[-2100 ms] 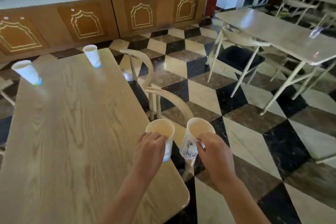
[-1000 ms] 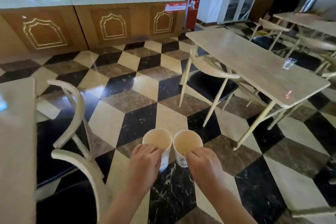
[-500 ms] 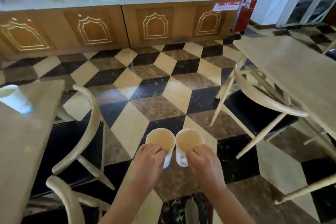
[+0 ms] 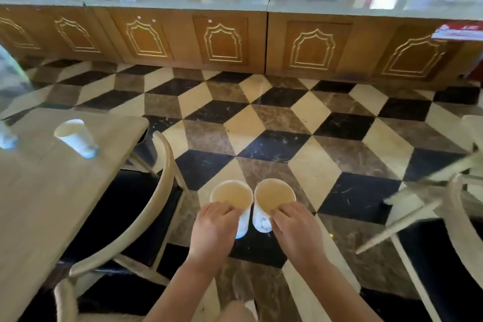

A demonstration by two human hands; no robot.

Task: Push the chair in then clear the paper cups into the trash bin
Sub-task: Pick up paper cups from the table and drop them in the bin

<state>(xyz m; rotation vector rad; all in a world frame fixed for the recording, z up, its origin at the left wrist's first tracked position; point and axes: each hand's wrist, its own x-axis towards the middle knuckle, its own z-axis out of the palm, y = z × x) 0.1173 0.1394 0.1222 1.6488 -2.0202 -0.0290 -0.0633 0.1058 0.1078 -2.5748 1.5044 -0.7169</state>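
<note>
My left hand (image 4: 213, 230) grips a white paper cup (image 4: 232, 195) and my right hand (image 4: 295, 230) grips a second paper cup (image 4: 273, 193); both are held upright, side by side, over the chequered floor. On the wooden table (image 4: 34, 204) at the left stands another paper cup (image 4: 75, 137), and a further cup (image 4: 6, 137) is cut off by the left edge. A pale wooden chair (image 4: 146, 222) with a black seat is tucked against that table. No trash bin is in view.
A long wooden cabinet counter (image 4: 235, 39) runs along the far wall under the windows. Another chair (image 4: 428, 217) with a black seat stands at the right edge. A second chair back (image 4: 65, 298) shows at the bottom left. Open floor (image 4: 261, 117) lies ahead.
The view has swung left and moved forward between the tables toward the counter. Both hands keep the two cups held together in front of me.
</note>
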